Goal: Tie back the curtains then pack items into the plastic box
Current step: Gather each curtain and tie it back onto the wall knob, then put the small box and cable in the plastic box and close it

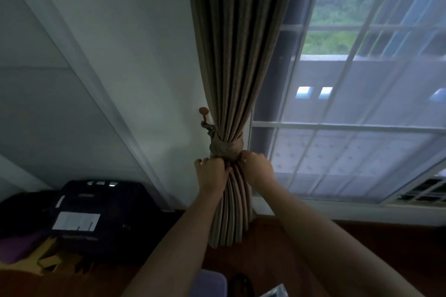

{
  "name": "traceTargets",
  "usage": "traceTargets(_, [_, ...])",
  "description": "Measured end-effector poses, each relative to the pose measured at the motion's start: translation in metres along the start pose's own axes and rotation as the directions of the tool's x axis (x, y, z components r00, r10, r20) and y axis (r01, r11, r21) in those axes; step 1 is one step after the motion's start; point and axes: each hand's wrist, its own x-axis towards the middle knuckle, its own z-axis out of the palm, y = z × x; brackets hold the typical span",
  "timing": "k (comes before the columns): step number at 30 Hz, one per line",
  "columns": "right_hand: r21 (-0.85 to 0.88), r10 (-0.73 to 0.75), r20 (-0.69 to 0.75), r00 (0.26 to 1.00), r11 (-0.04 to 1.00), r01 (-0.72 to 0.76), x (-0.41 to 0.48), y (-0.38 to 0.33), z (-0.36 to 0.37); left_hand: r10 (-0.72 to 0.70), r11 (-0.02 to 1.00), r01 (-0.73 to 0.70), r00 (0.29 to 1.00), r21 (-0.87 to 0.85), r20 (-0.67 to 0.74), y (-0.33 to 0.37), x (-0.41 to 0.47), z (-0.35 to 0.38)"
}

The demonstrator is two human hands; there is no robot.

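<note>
The brown curtain (pixel 231 55) hangs beside the window (pixel 362 103), gathered into one tight bundle against the wall, and a band of matching cloth, the tieback (pixel 226 148), already circles it and runs up to the hook (pixel 205 116) fixed on the wall at the curtain's left edge. So this curtain looks all but tied; it seems only the folds under the band are being set straight. No second curtain shows, and the plastic box and the items to pack cannot be made out with certainty, so the packing appears to be wholly ahead. Both bare forearms reach up and forward from the bottom of the view. The left hand (pixel 212 171) is curled closed on the pleats just under the band, on their left side. The right hand (pixel 257 166) pinches the lower edge of the band and the folds at its right side, fingers bent in tight.
</note>
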Motion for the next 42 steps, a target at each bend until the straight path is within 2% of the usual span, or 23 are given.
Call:
traceTargets(2, [-0.027,-0.008,-0.029,1.0,1.0,0.007,0.003,0.0,0.006,0.053,0.998,-0.052,0.998,0.039,-0.031,-0.005,0.003,0.006])
traceTargets(4, [-0.031,0.013,-0.065,0.998,0.999,-0.015,0.002,-0.001,0.012,0.109,0.986,-0.109,0.994,0.128,0.007,-0.018,0.002,0.013])
traceTargets(7, [0.002,0.087,-0.1,0.991,0.996,-0.087,-0.009,-0.007,0.016,0.109,0.981,-0.143,0.965,0.13,0.239,-0.045,-0.015,0.016])
traceTargets(11, [0.003,0.165,-0.143,0.976,0.986,-0.166,-0.033,-0.018,0.011,0.232,0.956,-0.259,0.955,0.137,0.184,-0.081,-0.028,-0.011])
traceTargets(14, [0.032,0.193,-0.183,0.964,0.981,-0.191,-0.052,-0.032,0.003,0.258,0.961,-0.266,0.96,0.07,0.109,-0.099,-0.027,-0.041])
traceTargets(17, [0.017,0.141,-0.217,0.966,0.99,-0.14,-0.069,-0.046,-0.003,0.296,0.955,-0.296,0.954,-0.007,0.054,-0.111,-0.03,-0.068])
traceTargets(20, [-0.038,0.057,-0.245,0.968,0.997,-0.068,-0.089,-0.056,-0.008,0.34,0.94,-0.332,0.929,-0.079,0.144,-0.126,-0.044,-0.09])
traceTargets(22, [-0.078,0.024,-0.252,0.967,0.996,-0.045,-0.106,-0.06,-0.007,0.328,0.945,-0.323,0.928,-0.058,0.176,-0.136,-0.061,-0.101])
traceTargets(28, [-0.1,0.045,-0.199,0.979,0.993,-0.066,-0.168,-0.056,0.009,0.273,0.961,-0.276,0.956,0.012,0.107,-0.164,-0.131,-0.109])
traceTargets(32, [-0.069,0.067,-0.158,0.985,0.994,-0.079,-0.218,-0.056,0.034,0.226,0.974,-0.225,0.971,-0.018,0.08,-0.176,-0.186,-0.097])
traceTargets(36, [-0.035,0.119,-0.075,0.99,0.992,-0.122,-0.272,-0.054,0.077,0.232,0.973,-0.228,0.966,-0.044,0.116,-0.191,-0.231,-0.067])
traceTargets(39, [-0.042,0.177,-0.016,0.984,0.983,-0.177,-0.3,-0.043,0.12,0.243,0.969,-0.236,0.96,-0.07,0.139,-0.205,-0.25,-0.025])
traceTargets(42, [-0.019,0.242,0.037,0.97,0.97,-0.242,-0.308,-0.015,0.192,0.242,0.969,-0.23,0.959,-0.088,0.15,-0.226,-0.26,0.048])
